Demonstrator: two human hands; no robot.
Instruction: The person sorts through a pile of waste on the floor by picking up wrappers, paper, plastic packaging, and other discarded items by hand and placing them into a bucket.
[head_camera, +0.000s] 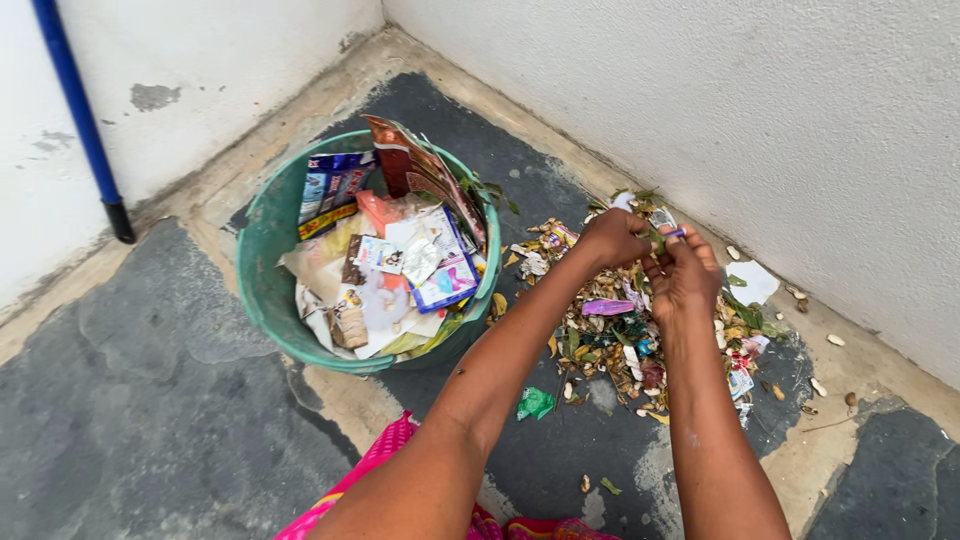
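Left hand curled shut over a clutch of litter at the far edge of the pile, knuckles up, fingers tucked under. Right hand just beside it, fingers bent and pinched on small scraps, among them a bit with a purple edge poking out between the two hands. Both hands touching or nearly touching, held low over the litter pile.

Pile spread on the dark floor against the foot of the white wall: dry leaves, peels, shells, torn wrappers, a purple wrapper near the middle, a white paper scrap by the wall. Loose green wrapper lying apart, nearer the person, between the two forearms.

Green tub standing left of the pile, near the left forearm, heaped with flattened packets, sachets and papers up past the rim. Blue pole leaning in the corner, well apart. Pink cloth at the bottom edge, under the left arm.
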